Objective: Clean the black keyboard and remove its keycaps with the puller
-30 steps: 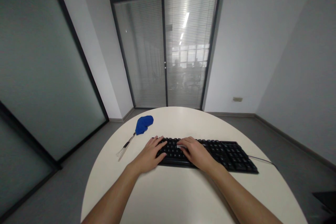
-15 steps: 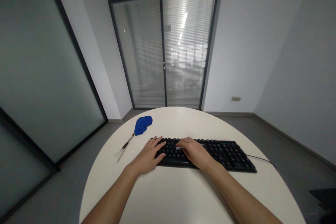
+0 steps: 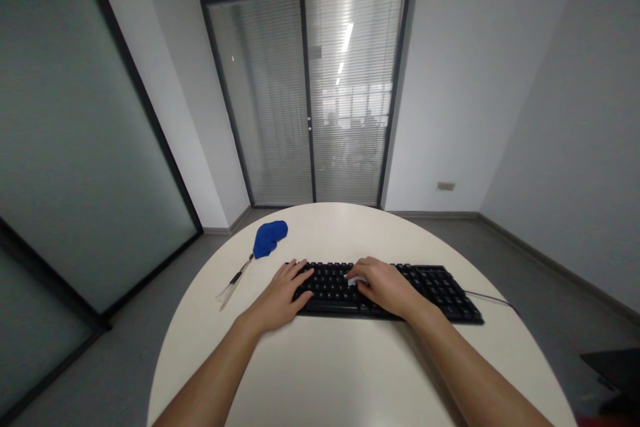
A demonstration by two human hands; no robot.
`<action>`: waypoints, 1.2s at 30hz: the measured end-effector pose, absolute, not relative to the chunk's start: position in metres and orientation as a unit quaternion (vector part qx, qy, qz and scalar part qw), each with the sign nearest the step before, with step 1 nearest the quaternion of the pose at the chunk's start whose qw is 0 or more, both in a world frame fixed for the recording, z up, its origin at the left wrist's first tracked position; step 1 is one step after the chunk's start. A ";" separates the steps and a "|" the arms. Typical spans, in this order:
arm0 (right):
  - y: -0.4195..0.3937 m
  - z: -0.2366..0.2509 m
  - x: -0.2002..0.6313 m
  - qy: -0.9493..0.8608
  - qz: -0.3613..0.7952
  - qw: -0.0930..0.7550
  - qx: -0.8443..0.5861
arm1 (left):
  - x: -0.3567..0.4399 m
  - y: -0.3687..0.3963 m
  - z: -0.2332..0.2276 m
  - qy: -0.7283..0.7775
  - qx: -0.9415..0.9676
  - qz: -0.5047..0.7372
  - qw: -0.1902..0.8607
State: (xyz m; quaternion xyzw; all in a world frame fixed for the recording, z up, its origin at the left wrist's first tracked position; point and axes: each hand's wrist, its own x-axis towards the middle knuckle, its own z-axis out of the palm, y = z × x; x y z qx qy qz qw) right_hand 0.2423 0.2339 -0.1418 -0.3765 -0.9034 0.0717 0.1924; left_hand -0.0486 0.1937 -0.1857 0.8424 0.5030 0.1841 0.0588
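No writing can be read: the legends on the keyboard (image 3: pixel 385 287) keys under and beside the fingers (image 3: pixel 300 273) are too small to make out.

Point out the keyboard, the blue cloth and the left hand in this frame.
keyboard (image 3: pixel 440 290), head view, on the bare keys right of the hands.
blue cloth (image 3: pixel 267 239), head view, middle of the bundle.
left hand (image 3: pixel 280 293), head view, back of the hand.
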 end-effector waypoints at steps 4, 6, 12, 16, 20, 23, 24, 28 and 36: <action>0.240 -0.139 0.258 -0.895 0.056 0.175 -0.407 | -0.049 0.194 -0.186 0.504 0.843 0.180 0.057; 0.245 -0.140 0.266 -0.886 0.044 0.173 -0.428 | -0.049 0.194 -0.186 0.503 0.843 0.179 0.059; 0.258 -0.159 0.275 -0.804 0.005 0.209 -0.556 | -0.049 0.195 -0.188 0.497 0.846 0.186 0.060; 0.259 -0.169 0.265 -0.775 0.018 0.212 -0.595 | -0.049 0.196 -0.188 0.496 0.846 0.188 0.054; 0.257 -0.172 0.255 -0.796 0.051 0.242 -0.552 | -0.049 0.195 -0.188 0.494 0.847 0.189 0.054; 0.255 -0.174 0.248 -0.812 0.070 0.270 -0.513 | -0.048 0.195 -0.187 0.494 0.848 0.186 0.047; 0.254 -0.175 0.246 -0.818 0.075 0.275 -0.499 | -0.048 0.195 -0.187 0.494 0.848 0.186 0.044; 0.250 -0.179 0.236 -0.854 0.098 0.269 -0.434 | -0.047 0.195 -0.186 0.491 0.849 0.191 0.037; 0.247 -0.179 0.235 -0.877 0.114 0.262 -0.386 | -0.046 0.193 -0.184 0.492 0.847 0.198 0.036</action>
